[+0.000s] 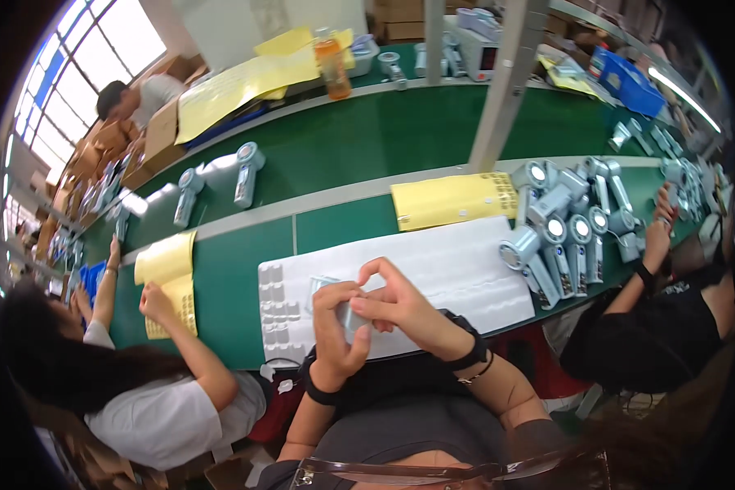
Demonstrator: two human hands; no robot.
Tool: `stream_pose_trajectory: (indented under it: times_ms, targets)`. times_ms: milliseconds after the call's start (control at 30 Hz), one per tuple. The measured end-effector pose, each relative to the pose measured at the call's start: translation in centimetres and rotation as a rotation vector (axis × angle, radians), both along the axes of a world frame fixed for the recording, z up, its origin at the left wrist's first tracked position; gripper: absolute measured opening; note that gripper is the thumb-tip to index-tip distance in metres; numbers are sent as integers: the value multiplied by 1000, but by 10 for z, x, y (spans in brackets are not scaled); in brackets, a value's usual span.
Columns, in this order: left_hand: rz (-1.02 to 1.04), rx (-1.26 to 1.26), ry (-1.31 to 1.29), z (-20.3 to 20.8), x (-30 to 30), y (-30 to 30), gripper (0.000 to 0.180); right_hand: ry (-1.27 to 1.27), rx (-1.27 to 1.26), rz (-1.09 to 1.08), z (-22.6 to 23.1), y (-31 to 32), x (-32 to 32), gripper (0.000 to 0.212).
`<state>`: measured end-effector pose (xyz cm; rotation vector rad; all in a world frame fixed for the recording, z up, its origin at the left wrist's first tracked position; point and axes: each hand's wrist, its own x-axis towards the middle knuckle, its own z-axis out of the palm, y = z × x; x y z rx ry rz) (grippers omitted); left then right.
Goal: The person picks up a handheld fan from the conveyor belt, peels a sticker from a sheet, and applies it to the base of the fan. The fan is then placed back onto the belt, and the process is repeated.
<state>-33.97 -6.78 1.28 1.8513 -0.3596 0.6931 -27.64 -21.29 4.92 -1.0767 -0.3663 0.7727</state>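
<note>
Above the white sheet (457, 269), my two hands come together in front of me. My left hand (333, 331) is closed around a small grey-blue piece (353, 320), mostly hidden by the fingers; its colour matches the handheld fans nearby. Thumb and fingers of my right hand (404, 306) are pinched together against the top of that piece. Whether they also hold something small I cannot make out. Just behind my left fingers shows a pale blue edged shape (322, 283), possibly part of the same piece. Grey label stickers (276, 310) line the sheet's left end.
Several grey-blue handheld fans (554, 237) are heaped at the right. A yellow sheet (445, 202) lies beyond the white one. More fans (247, 173) rest on the green belt (343, 135). Co-workers sit close on my left (163, 400) and right (653, 327).
</note>
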Motion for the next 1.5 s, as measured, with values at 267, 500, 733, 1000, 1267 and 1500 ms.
stream_pose_trajectory:
  times_ms: [267,500,733,1000,1267,1500]
  targets:
    - [-153,359,43,6,3,-5,52,-34,-61,-1,-28,-23,-11,38]
    - [-212,202,6,54,0,-21,62,-129,-43,47,-35,-70,-20,30]
    - [-793,238,79,135,-11,-33,37,-653,-611,-401,44,-136,-12,25]
    - [-1264,-155,-15,165,-4,-60,34,-1115,-1409,-634,2,-160,117,21]
    - [-1061,-171,34,159,-10,-26,26,-1180,-1780,-315,-25,-144,138,19]
    - [-306,193,110,136,80,36,31,-1142,-1819,-85,-12,-158,149,16]
